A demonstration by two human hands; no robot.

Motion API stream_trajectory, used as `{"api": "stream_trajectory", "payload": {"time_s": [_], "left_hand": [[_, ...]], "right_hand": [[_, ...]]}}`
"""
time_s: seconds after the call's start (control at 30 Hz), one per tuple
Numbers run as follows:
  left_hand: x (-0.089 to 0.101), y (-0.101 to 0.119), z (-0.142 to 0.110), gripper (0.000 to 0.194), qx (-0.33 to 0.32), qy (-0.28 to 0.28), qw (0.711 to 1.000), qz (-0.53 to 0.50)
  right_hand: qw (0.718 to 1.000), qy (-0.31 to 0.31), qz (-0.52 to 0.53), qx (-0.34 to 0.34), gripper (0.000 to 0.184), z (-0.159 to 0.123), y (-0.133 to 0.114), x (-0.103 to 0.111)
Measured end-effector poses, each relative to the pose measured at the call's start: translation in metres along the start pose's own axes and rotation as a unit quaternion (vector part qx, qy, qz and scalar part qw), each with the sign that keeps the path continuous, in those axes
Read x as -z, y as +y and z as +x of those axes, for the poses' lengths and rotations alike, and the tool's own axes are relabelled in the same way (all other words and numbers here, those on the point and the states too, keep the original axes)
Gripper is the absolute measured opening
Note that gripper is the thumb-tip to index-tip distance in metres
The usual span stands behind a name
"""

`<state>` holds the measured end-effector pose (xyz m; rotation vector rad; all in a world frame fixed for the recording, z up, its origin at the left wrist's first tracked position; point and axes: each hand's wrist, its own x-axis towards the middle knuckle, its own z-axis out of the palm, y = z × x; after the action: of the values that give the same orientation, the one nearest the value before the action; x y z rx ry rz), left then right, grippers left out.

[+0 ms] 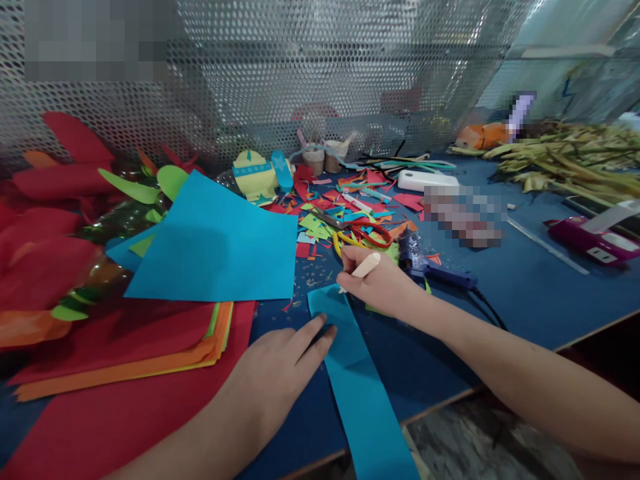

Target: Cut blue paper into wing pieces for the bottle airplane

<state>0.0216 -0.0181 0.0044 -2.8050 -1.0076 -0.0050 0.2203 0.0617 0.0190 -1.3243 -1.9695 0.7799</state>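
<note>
My left hand [280, 363] lies flat with fingers stretched out, its fingertips pressing the left edge of a long blue paper strip [363, 393] that hangs over the table's front edge. My right hand [377, 280] is closed around a pale pencil [363, 268], whose tip touches the strip's far end. A large blue paper sheet [215, 247] lies to the left, resting on stacked papers.
Red, orange and green sheets [125, 347] cover the left of the blue table [525, 287]. Scissors [367, 235], paper scraps, a blue glue gun [425, 263], a white case [427, 180], small cups and dried leaves [570, 160] lie beyond. A perforated metal screen stands behind.
</note>
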Motion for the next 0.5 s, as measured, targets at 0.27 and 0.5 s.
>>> {"api": "stream_trajectory", "payload": {"time_s": [0.27,0.5], "left_hand": [[0.0003,-0.0002,-0.0004,0.054,-0.001,-0.001,1.0,-0.015],[0.0022,0.0003,0.0,0.051,-0.006,0.011,1.0,-0.008]], "right_hand": [[1.0,-0.02,-0.009,-0.011,0.022,-0.0009,-0.0024,0.0021],[0.999,-0.036,-0.028,-0.021,0.024,-0.0006,-0.0052,0.0038]]}}
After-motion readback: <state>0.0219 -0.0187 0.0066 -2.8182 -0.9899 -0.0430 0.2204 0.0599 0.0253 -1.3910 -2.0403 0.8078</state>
